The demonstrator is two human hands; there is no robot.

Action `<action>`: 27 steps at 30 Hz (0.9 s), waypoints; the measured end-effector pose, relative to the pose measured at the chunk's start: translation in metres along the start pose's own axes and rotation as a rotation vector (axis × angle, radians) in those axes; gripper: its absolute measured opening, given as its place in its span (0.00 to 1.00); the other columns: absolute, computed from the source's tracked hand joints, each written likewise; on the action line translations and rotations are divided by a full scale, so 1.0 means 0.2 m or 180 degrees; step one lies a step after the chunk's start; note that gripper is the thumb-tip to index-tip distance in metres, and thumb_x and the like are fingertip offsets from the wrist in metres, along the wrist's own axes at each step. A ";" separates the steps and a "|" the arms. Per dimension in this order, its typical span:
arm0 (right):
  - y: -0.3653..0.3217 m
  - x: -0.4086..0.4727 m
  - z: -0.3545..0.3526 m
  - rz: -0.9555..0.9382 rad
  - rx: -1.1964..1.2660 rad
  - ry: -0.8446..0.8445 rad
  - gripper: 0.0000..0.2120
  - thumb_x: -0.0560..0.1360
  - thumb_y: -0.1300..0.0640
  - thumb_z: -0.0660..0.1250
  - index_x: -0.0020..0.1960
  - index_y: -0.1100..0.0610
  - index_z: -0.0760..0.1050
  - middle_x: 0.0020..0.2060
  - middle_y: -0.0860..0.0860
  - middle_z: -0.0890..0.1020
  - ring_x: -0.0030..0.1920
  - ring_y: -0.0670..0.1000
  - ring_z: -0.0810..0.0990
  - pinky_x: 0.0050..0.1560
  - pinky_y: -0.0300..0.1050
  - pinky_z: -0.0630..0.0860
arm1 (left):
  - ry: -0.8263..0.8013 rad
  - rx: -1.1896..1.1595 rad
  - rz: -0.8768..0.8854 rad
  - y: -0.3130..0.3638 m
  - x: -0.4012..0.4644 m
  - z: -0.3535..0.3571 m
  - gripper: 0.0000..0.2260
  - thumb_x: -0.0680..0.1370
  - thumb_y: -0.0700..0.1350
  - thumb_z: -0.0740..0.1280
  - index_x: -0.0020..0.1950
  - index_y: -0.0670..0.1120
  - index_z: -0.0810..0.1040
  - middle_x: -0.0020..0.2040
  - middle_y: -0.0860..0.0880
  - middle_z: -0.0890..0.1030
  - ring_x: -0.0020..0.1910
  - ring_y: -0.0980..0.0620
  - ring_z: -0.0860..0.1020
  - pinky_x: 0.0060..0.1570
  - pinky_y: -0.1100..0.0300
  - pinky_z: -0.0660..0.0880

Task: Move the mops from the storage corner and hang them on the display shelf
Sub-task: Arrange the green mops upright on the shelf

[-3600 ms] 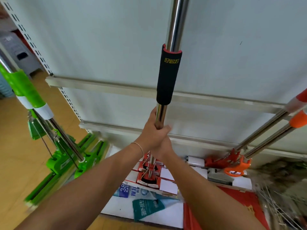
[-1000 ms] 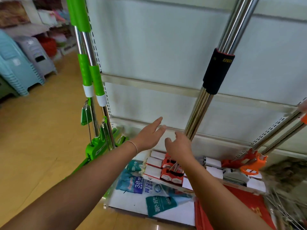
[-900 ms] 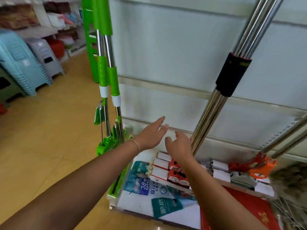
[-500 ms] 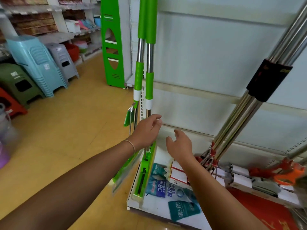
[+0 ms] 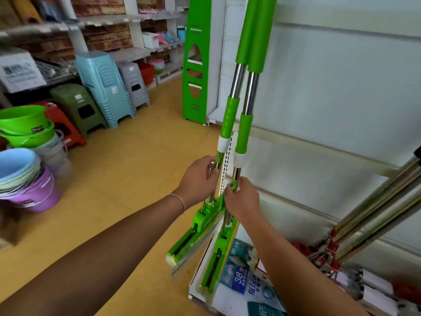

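Head view, looking down along both forearms at two green mops against the display shelf point(image 5: 319, 142). Left hand point(image 5: 198, 179) curled round the lower steel shaft of the left green mop point(image 5: 227, 124), just under its white collar. Right hand point(image 5: 241, 199) gripping the shaft of the right green mop point(image 5: 245, 131), a bit lower and nearer the body. Hands apart, one mop each, both closed on metal, not on the green sleeves.

Long axis of both mops near vertical, leaning slightly left at the bottom, handles running up out of frame. Whether the tops are hooked on anything can't be told. Heads down: left mop's head point(image 5: 193, 233) angled out over the yellow floor point(image 5: 114, 179), right mop's head point(image 5: 216, 254) over the edge of the shelf base point(image 5: 230, 299).

Key relation: shafts lie straight ahead of the hands, parallel, just beside each other, left mop nearer the aisle, right mop nearer the back panel. Likely step: straightening or spacing the pair on the shelf; any shift would go sideways along the panel, each hand steering its own shaft.

Steel-handled mops point(image 5: 376, 215) lean in from the right, well apart from both hands. Stacked stools point(image 5: 107, 87) and buckets point(image 5: 25, 124) at left.
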State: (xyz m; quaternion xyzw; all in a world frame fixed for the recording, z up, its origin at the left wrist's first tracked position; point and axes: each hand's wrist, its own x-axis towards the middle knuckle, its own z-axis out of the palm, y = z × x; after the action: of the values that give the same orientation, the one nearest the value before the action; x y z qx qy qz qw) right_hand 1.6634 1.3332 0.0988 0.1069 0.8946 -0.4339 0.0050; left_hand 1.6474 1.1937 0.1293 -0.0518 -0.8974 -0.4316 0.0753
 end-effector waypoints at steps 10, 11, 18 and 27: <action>0.00 0.18 0.17 0.0385 -0.0021 0.0162 0.21 0.76 0.48 0.66 0.64 0.55 0.66 0.46 0.51 0.79 0.46 0.55 0.79 0.47 0.49 0.77 | 0.0067 -0.0123 0.0024 -0.13 0.27 0.06 0.25 0.78 0.47 0.68 0.73 0.44 0.65 0.67 0.45 0.69 0.64 0.47 0.72 0.59 0.56 0.71; 0.00 0.20 0.19 0.0443 -0.0022 0.0203 0.21 0.76 0.47 0.66 0.64 0.55 0.67 0.47 0.52 0.80 0.47 0.55 0.80 0.47 0.49 0.77 | -0.0038 -0.0149 0.0065 -0.14 0.30 0.06 0.27 0.77 0.48 0.68 0.73 0.44 0.64 0.67 0.45 0.69 0.65 0.47 0.71 0.62 0.54 0.71; -0.01 0.27 0.33 0.0809 0.0133 0.0610 0.22 0.75 0.47 0.68 0.65 0.53 0.68 0.54 0.50 0.81 0.54 0.55 0.81 0.51 0.48 0.78 | -0.1132 -0.0631 0.0526 -0.22 0.52 0.05 0.19 0.77 0.48 0.69 0.65 0.56 0.67 0.62 0.54 0.75 0.60 0.53 0.74 0.58 0.57 0.72; 0.06 0.26 0.46 0.1268 0.0477 0.0894 0.09 0.76 0.50 0.70 0.51 0.51 0.73 0.41 0.46 0.80 0.39 0.42 0.78 0.33 0.37 0.70 | -0.2082 -0.0552 0.0290 -0.36 0.67 0.10 0.20 0.75 0.41 0.70 0.65 0.53 0.71 0.59 0.51 0.79 0.58 0.50 0.77 0.56 0.58 0.72</action>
State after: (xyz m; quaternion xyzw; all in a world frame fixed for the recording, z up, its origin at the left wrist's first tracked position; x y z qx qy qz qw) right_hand 1.6080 1.2783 0.0271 0.3403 0.8132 -0.4703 -0.0419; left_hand 1.5028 1.1670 0.0856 -0.2337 -0.8308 -0.4630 -0.2020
